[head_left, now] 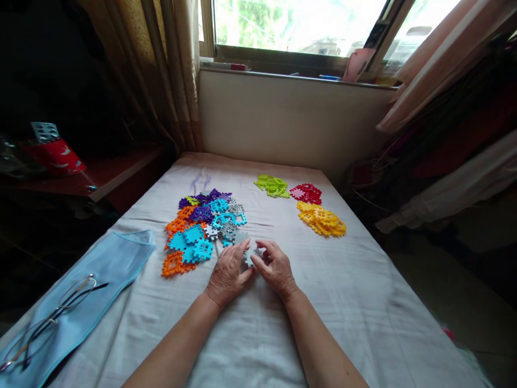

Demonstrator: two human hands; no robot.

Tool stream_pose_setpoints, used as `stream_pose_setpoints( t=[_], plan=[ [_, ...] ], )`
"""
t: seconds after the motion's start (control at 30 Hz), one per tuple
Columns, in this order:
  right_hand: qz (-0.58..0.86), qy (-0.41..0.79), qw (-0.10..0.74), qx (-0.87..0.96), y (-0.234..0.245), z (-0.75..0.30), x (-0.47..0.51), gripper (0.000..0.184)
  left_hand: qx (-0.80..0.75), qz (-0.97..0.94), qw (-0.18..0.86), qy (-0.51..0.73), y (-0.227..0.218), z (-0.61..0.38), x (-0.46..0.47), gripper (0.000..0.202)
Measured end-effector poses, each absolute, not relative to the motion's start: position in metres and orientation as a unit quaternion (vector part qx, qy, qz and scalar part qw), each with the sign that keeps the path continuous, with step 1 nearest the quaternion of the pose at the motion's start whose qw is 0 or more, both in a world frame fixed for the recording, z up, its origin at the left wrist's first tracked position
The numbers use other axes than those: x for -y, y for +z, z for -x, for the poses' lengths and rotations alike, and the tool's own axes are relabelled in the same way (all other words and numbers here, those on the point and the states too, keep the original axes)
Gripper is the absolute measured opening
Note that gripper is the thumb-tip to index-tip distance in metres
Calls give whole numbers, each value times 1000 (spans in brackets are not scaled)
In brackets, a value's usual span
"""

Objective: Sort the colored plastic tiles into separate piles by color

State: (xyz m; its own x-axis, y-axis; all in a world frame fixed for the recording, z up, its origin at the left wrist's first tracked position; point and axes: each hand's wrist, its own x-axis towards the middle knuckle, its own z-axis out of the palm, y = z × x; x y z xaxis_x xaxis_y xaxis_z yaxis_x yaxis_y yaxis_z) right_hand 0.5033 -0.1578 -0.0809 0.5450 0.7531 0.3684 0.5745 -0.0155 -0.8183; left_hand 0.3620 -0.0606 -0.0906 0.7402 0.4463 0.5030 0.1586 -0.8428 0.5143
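Between my two hands is a grey interlocking plastic tile (253, 257) with notched edges, held just above the sheet. My left hand (231, 268) grips its left side, fingers curled. From the right, my right hand (275, 266) pinches the same tile with thumb and fingers. Just beyond my left fingers lies another grey tile (241, 237). To the left spreads a mixed pile of notched tiles: orange tiles (173, 263), blue tiles (194, 234), purple tiles (202, 214) and more grey ones (229, 231).
Farther off lie a lime-green pile (272, 186), a red pile (307, 193) and a yellow pile (322, 219). Eyeglasses (52, 320) rest on a light-blue cloth (121, 253) at the left. A red container (60, 157) stands on a side table (117, 170). Behind the sheet-covered surface (343, 302) rises a wall.
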Motion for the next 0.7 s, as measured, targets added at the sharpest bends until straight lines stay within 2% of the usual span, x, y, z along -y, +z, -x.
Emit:
stream_pose_setpoints(
  t=[0.1, 0.27, 0.37, 0.53, 0.7],
  plan=[
    [681, 149, 499, 515, -79, -510, 161, 28, -192, -888, 277, 311, -88, -360, 62, 68],
    [613, 279, 507, 538, -79, -528, 167, 35, -217, -862, 371, 269, -80, -357, 55, 72],
    [595, 310, 518, 531, -80, -531, 167, 35, -213, -853, 401, 256, -78, -356, 53, 73],
    [622, 248, 540, 510, -83, -523, 163, 28, -205, -855, 390, 274, -83, -357, 53, 69],
    [720, 54, 521, 455, -85, -531, 165, 23, -211, -868, 331, 305, -87, -347, 51, 54]
  ],
)
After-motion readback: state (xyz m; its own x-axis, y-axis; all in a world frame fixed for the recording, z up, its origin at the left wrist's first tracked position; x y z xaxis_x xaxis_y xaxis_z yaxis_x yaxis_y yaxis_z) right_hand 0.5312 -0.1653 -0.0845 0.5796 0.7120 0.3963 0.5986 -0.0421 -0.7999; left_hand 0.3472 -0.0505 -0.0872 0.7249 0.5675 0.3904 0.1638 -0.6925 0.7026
